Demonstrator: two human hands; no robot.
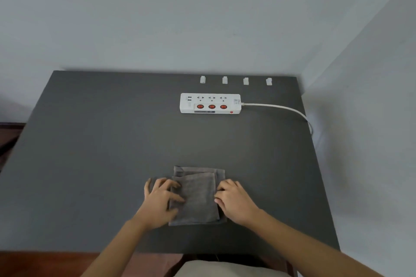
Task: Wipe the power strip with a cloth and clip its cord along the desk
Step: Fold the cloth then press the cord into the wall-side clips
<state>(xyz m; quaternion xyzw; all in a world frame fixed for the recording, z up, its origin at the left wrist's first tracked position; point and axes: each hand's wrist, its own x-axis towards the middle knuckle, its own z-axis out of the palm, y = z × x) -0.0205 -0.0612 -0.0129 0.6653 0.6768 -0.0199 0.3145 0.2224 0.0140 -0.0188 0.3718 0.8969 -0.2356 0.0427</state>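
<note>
A folded grey cloth (197, 195) lies near the front of the dark grey desk (101, 153). My left hand (160, 201) rests on its left edge with fingers spread over the fabric. My right hand (234, 202) is at its right edge, fingertips curled onto the fold. A white power strip (210, 103) with three red switches sits farther back, well beyond both hands. Its white cord (276, 107) runs right and drops off the desk's right edge. Several small white cord clips (224, 80) stand in a row along the back edge behind the strip.
Pale walls close in behind the desk and along its right side. A reddish-brown floor shows at the left and below the front edge. A light-coloured cushion or lap (225, 270) is just under the front edge.
</note>
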